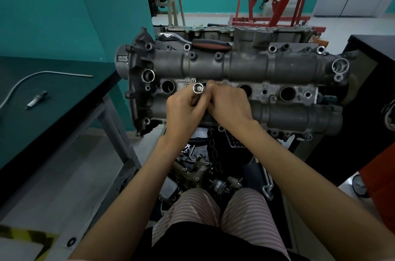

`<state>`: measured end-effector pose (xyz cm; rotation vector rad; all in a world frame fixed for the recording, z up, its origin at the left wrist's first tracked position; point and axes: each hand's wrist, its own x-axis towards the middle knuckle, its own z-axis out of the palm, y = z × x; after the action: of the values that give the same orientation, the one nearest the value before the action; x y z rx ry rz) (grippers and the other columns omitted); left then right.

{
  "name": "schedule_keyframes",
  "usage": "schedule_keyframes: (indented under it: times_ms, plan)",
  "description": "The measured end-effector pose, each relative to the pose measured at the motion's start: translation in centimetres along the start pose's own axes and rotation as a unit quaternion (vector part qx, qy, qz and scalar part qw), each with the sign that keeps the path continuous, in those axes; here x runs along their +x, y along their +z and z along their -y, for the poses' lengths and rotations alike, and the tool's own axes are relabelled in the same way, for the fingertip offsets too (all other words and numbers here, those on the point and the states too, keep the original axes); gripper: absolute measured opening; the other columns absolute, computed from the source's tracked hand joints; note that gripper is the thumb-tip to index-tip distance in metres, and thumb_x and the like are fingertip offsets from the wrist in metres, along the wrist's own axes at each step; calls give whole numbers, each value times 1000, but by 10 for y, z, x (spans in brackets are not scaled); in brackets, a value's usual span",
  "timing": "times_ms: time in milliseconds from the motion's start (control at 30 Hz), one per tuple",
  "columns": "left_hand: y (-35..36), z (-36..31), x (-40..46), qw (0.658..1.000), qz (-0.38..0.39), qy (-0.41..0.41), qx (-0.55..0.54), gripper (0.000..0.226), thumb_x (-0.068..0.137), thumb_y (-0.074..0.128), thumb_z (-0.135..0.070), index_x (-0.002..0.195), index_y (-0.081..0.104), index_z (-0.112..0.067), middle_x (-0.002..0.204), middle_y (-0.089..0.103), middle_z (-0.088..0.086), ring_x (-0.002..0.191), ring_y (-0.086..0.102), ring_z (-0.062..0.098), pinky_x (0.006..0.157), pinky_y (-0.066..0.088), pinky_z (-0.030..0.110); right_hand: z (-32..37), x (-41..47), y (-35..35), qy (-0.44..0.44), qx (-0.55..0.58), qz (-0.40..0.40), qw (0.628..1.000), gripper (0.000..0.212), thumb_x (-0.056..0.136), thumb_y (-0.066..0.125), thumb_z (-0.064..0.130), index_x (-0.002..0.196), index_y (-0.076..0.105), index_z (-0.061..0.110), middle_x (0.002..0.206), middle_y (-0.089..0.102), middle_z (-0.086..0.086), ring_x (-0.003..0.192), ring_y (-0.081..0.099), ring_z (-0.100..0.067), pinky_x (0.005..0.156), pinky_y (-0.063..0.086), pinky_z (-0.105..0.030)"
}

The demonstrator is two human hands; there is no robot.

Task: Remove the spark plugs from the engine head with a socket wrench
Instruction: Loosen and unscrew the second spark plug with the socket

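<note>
Spark plug socket (198, 88), its open silver end facing you with something pale inside, sits pinched in your left hand (183, 111), fingers curled round its body. Your right hand (229, 103) meets it from 3 o'clock, fingers bunched against the same piece; whether they grip the socket or what it holds, you cannot tell. Both hands hover over the engine head (245, 68), just above the row of plug wells; one open well (168, 86) lies at 9 o'clock of the socket, two more at 3 o'clock. The ratchet wrench (205, 43) rests along the head's far edge at 12 o'clock. On the dark bench (53, 111) at 9 o'clock, well apart, lies a removed spark plug (36, 100) beside a bent tube (32, 78).
</note>
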<state>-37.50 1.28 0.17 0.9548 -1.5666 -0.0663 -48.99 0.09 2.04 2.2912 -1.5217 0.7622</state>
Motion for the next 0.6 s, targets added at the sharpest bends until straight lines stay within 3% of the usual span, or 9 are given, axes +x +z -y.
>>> schedule_keyframes:
  times_ms: [167, 233, 300, 367, 467, 600]
  plan:
    - [-2, 1, -3, 999, 26, -27, -15, 32, 87, 51, -30, 68, 38, -8, 55, 40, -2, 50, 37, 13, 47, 33, 28, 3, -1, -1, -6, -8, -11, 1000, 20, 90, 47, 25, 94, 49, 6, 83, 65, -11, 69, 63, -31, 48, 17, -28]
    - [-2, 0, -3, 999, 24, -36, -16, 32, 88, 50, -30, 66, 37, -10, 53, 37, -6, 49, 35, 11, 47, 33, 29, 5, -2, -3, 1, 1, -23, 1000, 22, 89, 49, 25, 92, 48, 4, 76, 64, -13, 61, 63, -31, 44, 9, -25]
    - [-1, -2, -1, 999, 11, -32, -9, 35, 89, 50, -30, 62, 35, -14, 50, 32, -8, 48, 30, 9, 48, 29, 27, 5, -3, -3, 4, 8, -34, 999, 27, 88, 50, 30, 93, 49, 3, 72, 64, -14, 58, 62, -31, 44, 13, -24]
    - [0, -3, 1, 1000, -1, -25, -6, 39, 89, 53, -29, 58, 35, -13, 48, 32, -5, 48, 27, 10, 47, 27, 27, 4, -2, -2, 2, -3, -17, 1000, 32, 88, 47, 37, 96, 51, 6, 81, 66, -12, 69, 64, -31, 50, 24, -28]
    - [0, -2, 0, 1000, -4, -16, -3, 41, 87, 55, -26, 56, 34, -11, 48, 32, 4, 48, 27, 15, 46, 27, 33, 1, 0, 1, 0, -18, 2, 1000, 31, 91, 40, 38, 101, 54, 12, 93, 66, -7, 84, 62, -30, 58, 27, -30]
    - [-2, -1, -3, 1000, 18, -21, -11, 34, 86, 52, -28, 66, 40, -4, 54, 40, 3, 50, 37, 17, 47, 34, 33, 1, -1, 1, -4, -26, 3, 1000, 22, 92, 41, 29, 99, 50, 10, 93, 65, -9, 83, 63, -31, 56, 25, -30]
